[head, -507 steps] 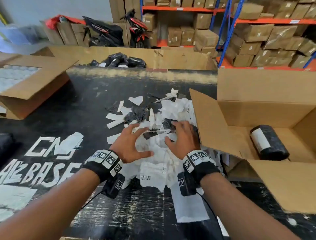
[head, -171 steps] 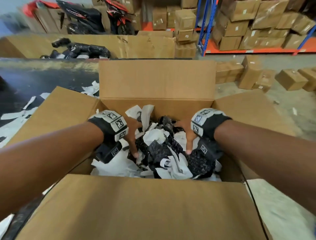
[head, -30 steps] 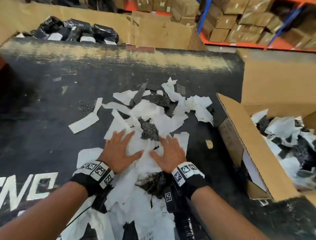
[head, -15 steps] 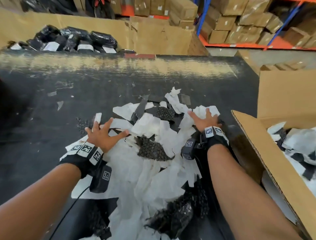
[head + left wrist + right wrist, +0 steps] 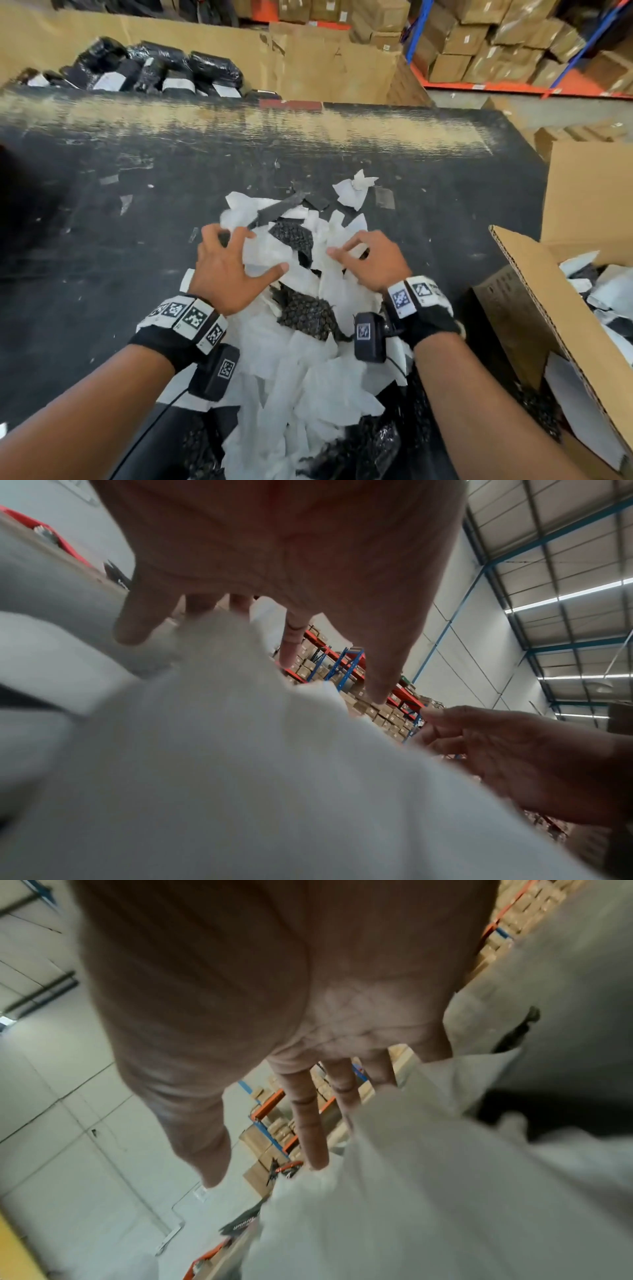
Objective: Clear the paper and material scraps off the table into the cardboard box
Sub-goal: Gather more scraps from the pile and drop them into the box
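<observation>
A heap of white paper scraps (image 5: 301, 359) mixed with black bubble-wrap scraps (image 5: 305, 311) lies on the black table (image 5: 102, 274), reaching the near edge. My left hand (image 5: 233, 253) presses on the heap's far left with fingers spread. My right hand (image 5: 363, 253) presses on its far right, fingers straight. In the left wrist view my left hand (image 5: 274, 601) has its fingertips on white paper (image 5: 240, 750), and my right hand (image 5: 514, 756) shows opposite. The right wrist view shows my right hand (image 5: 301, 1096) over paper (image 5: 428, 1177). The open cardboard box (image 5: 534, 274) at the right holds scraps (image 5: 603, 291).
One loose white scrap (image 5: 352, 192) lies beyond the heap. Small bits of tape (image 5: 125, 204) dot the table's left. Behind the table stands a big cardboard bin of black wrapped parcels (image 5: 154, 72). Shelves of cartons (image 5: 496, 41) fill the back right.
Both hands have come inward from the heap's outer sides, dragging paper scraps toward the middle. The left hand moved right, the right hand moved left and nearer.
</observation>
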`<state>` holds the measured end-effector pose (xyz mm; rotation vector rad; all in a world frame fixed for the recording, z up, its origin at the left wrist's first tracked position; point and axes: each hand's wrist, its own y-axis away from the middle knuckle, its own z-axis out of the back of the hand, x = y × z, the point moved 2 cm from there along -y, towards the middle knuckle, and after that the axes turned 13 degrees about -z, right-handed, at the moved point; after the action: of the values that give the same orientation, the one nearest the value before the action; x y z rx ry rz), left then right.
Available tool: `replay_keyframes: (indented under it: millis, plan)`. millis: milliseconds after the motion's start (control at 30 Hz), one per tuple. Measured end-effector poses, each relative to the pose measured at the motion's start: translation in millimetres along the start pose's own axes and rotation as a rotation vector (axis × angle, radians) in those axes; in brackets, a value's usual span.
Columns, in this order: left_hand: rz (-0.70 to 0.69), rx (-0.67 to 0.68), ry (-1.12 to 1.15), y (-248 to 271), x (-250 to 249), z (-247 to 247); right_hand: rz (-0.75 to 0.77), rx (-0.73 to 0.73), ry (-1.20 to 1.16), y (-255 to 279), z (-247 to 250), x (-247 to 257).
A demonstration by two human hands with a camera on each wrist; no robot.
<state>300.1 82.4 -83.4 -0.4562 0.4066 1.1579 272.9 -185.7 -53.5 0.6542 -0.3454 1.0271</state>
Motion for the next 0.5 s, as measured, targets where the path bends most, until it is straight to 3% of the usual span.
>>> replay_keyframes:
  millis: [100,167,300,400,500]
  plan:
    - [0.054,0.032,-0.034,-14,9,8,-0.037,-0.167,0.015,-48,24,12]
    - [0.101,0.073,-0.025,-26,14,10,-0.119,-0.193,0.058,-84,33,23]
    - [0.102,0.161,0.018,-58,18,12,-0.200,-0.008,0.230,-150,26,43]
    - [0.054,0.296,0.005,-76,20,3,-0.044,0.180,0.338,-161,0,64]
    - [-0.008,0.485,-0.054,-80,20,-6,0.135,0.354,0.397,-127,-23,81]
